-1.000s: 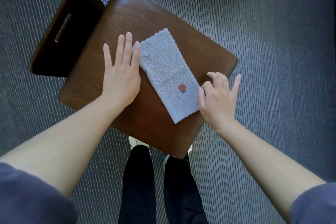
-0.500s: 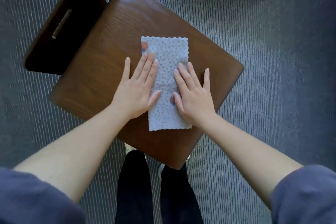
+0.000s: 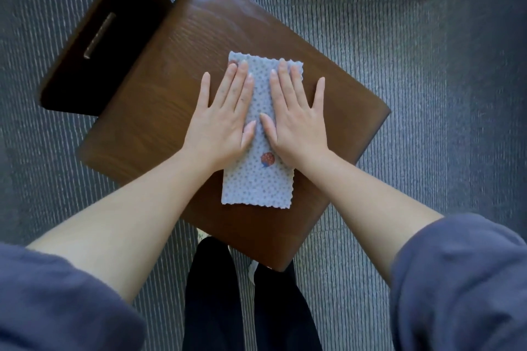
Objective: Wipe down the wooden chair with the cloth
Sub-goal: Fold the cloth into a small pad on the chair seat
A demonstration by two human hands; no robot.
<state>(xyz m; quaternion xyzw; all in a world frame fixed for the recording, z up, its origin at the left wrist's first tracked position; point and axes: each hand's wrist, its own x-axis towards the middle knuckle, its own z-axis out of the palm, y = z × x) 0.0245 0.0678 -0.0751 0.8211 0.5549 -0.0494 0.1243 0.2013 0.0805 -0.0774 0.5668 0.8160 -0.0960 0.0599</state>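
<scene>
The cloth [image 3: 258, 182], a pale blue dotted rectangle with wavy edges and a small red mark [image 3: 267, 159], lies flat on the middle of the chair seat [image 3: 148, 122], its long sides running from 12 to 6 o'clock. The left hand [image 3: 222, 120] presses on the cloth's 9 o'clock half, palm down and fingers straight, gripping nothing. Its outer fingers reach past the cloth's edge onto bare wood. The right hand [image 3: 296, 122] lies beside it on the 3 o'clock half, also flat with straight fingers, and its little finger rests on the wood. The two thumbs nearly meet over the cloth's middle. All the fingers point toward 12 o'clock.

The chair is dark brown wood. Its backrest [image 3: 94, 45], with a slot cut through it, stands at 10 o'clock from the seat. Ribbed grey carpet [image 3: 427, 94] surrounds the chair. At 6 o'clock are the person's dark trousers [image 3: 214, 293], and blue sleeves [image 3: 456, 279] sit pushed up both forearms.
</scene>
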